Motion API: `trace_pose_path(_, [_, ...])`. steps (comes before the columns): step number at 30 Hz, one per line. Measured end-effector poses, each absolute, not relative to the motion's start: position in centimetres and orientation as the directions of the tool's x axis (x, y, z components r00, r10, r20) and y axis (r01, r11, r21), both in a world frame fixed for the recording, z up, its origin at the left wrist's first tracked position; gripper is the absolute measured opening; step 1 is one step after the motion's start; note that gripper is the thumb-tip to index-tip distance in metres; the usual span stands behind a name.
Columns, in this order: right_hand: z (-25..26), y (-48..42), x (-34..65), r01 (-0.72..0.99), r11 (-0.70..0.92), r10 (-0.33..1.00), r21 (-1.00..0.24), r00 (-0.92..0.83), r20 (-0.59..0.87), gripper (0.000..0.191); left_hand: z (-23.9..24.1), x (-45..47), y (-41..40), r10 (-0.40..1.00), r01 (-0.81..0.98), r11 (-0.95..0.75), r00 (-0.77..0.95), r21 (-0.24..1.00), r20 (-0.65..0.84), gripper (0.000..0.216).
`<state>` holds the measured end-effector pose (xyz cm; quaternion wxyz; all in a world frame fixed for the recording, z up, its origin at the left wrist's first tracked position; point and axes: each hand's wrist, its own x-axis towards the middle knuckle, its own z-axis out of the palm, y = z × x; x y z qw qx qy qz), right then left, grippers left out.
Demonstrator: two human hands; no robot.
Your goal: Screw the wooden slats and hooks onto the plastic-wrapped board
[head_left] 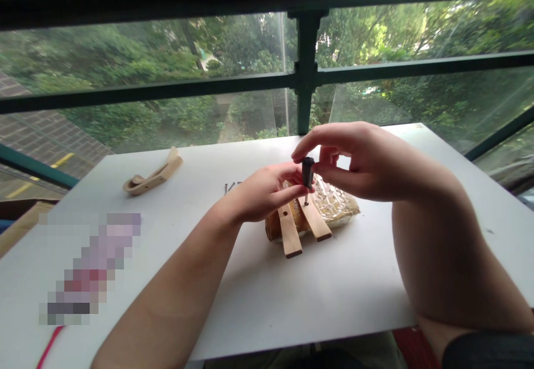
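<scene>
A short black-handled screwdriver [307, 172] stands almost upright, its metal shaft reaching down to the hole in a light wooden piece [317, 223]. Around the lower handle, the thumb and fingers of my left hand [265, 193] are closed. My right hand [361, 160] pinches the top of the handle between thumb and index finger, with the other fingers curled behind. Just left of that piece lies a second wooden piece [291, 235] with a dark hole. Both rest on a brown bundle [344, 199] wrapped in shiny clear plastic, partly hidden by my hands.
Several loose screws [229, 186] lie behind my left wrist on the white table [334, 291]. A curved wooden part [154, 178] sits at the far left. Nearer is a blurred-out object [94, 269] with a red cord [50, 344]. Green-framed windows [306, 79] stand behind the table.
</scene>
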<state>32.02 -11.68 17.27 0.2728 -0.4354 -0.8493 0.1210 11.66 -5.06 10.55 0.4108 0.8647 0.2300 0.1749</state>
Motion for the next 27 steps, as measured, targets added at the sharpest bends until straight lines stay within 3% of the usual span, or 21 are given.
trace_pose_path(5, [17.3, -11.6, 32.2, 0.643, 0.612, 0.79, -0.461, -0.526, 0.315, 0.02, 10.8, 11.4, -4.9, 0.503, 0.254, -0.562, 0.86, 0.787, 0.082, 0.029])
trace_pose_path(16, [17.4, -11.4, 31.6, 0.792, 0.491, 0.853, -0.363, -0.352, 0.385, 0.009, 10.8, 11.7, -5.2, 0.494, 0.215, -0.59, 0.859, 0.778, 0.137, 0.025])
trace_pose_path(22, [17.1, -11.3, 31.0, 0.812, 0.412, 0.893, -0.414, -0.27, 0.36, 0.021, 10.9, 11.9, -5.3, 0.579, 0.326, -0.619, 0.804, 0.715, 0.135, 0.039])
trace_pose_path(27, [16.8, -11.2, 30.5, 0.837, 0.376, 0.901, -0.398, -0.23, 0.367, 0.027, 10.8, 12.3, -5.5, 0.603, 0.341, -0.618, 0.784, 0.708, 0.149, 0.034])
